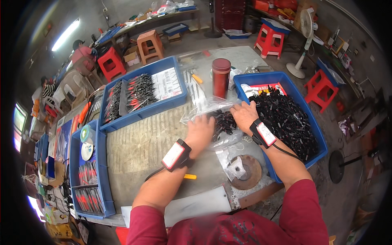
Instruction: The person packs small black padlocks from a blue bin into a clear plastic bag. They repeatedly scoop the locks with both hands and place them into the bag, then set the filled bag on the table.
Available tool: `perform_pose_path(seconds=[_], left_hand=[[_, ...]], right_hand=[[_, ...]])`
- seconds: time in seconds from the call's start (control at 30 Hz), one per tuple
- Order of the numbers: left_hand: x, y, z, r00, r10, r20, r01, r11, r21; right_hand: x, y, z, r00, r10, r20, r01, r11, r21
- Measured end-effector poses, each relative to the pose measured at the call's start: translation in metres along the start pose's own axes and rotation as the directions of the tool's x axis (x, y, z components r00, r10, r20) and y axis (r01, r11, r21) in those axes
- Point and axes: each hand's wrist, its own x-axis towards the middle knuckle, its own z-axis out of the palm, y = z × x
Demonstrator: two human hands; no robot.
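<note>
A clear plastic bag (223,104) lies on the table between my hands, with small black parts (224,121) inside. My left hand (200,132) is closed on the bag's left side, slightly blurred, its fingertips partly hidden by the plastic. On the opposite side, my right hand (245,116) grips the bag's edge with curled fingers, right beside a blue bin (319,141). That bin holds a large heap of similar black parts (281,118) and a red-and-yellow packet (267,88). Both wrists wear black bands with white labels.
A dark red lidded cup (221,78) stands behind the bag. Blue trays (143,112) (107,196) of red-and-black pieces sit left. Nearer me are a round rusty metal disc (255,169), a yellow-handled tool (190,177) and a pale flat strip (200,205). Stools and a fan (300,61) stand beyond.
</note>
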Motion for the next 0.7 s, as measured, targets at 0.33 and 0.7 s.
perform_pose_path(seconds=[0.33,0.7], left_hand=[[0.004,0.042,-0.048,0.893,0.126,-0.433,-0.363,0.771,-0.524],[0.075,0.139,-0.05,0.855,0.406,-0.322,-0.517,0.627,-0.583]], right_hand=[[-0.04,0.071,-0.044,0.896,0.133,-0.424,0.046,0.921,0.386],[-0.133,0.159,-0.012,0.629,0.744,0.224,-0.776,0.584,0.238]])
